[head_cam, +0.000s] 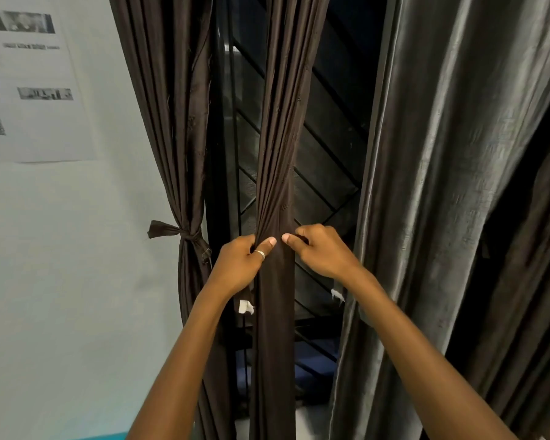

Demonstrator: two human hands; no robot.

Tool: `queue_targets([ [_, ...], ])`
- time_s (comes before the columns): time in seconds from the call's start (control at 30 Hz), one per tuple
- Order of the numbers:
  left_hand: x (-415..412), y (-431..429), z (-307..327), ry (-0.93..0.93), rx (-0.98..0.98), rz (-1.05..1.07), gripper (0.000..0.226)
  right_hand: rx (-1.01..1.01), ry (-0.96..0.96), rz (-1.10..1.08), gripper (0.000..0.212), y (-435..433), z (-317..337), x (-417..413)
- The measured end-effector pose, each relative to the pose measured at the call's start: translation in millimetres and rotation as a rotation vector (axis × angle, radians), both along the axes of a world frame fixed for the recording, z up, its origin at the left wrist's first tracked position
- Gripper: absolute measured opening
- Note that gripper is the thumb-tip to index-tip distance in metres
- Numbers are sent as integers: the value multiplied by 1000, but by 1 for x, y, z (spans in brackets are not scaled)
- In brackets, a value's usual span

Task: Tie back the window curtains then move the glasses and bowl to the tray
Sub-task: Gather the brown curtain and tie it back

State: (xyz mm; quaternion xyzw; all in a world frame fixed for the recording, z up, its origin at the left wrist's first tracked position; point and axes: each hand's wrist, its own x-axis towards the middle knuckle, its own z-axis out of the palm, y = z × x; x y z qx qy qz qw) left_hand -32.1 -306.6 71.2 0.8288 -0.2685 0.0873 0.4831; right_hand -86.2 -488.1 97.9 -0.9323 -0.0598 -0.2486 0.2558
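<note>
Two hands meet at the same height on one gathered brown curtain, which hangs straight down between them, its long axis vertical. The left hand has its fingers curled round the bundle from the left, thumb laid across the front. The right hand comes in from the right, fingers bent, thumb tip pressed on the bundle's right edge, nearly touching the other thumb. Both hands are equally near, so the cloth lies directly between the two grips rather than off to one side.

Below each wrist a small white tag hangs on a dark strip; these look like the ends of a tie band, though how it runs behind the bundle is hidden. My judgement is that the coming move is a wrap across the vertical bundle, at right angles to its length.

Further left, a second brown curtain is cinched by a knotted tie against the wall. A grey curtain hangs loose on the right. Behind is the dark window grille. Glasses, bowl and tray are out of view.
</note>
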Motion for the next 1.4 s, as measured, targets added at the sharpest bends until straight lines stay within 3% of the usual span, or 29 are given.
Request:
queue_targets([
  [0.1, -1, -3, 1, -112, 48, 148, 53, 22, 6, -76, 45, 12, -3, -8],
  [0.23, -2, -7, 5, -160, 47, 293, 48, 449, 190, -2, 31, 27, -4, -15],
  [0.37, 0, -9, 8, -104, 42, 295, 42, 807, 284, 45, 25, 36, 0, -21],
  [0.57, -1, -7, 7, -136, 56, 312, 27, 1145, 395, 127, 25, 38, -2, -20],
  [0.77, -3, -8, 6, -87, -6, 307, 29, 1310, 363, 99, 21, 42, -14, -11],
  [0.9, -1, -6, 9, -62, 8, 254, 45, 1387, 402, 94, 43, 40, -17, -8],
  [1.03, 3, -3, 14, -20, 16, 242, 46, 1366, 456, 133, 60, 40, -19, -8],
  [1.27, 3, -2, 15, 44, 18, 247, 44, 1457, 455, 203, 46, 45, -24, -9],
  [1.4, 4, 0, 18, 102, 20, 245, 42, 1512, 459, 294, 52, 50, -28, -10],
])
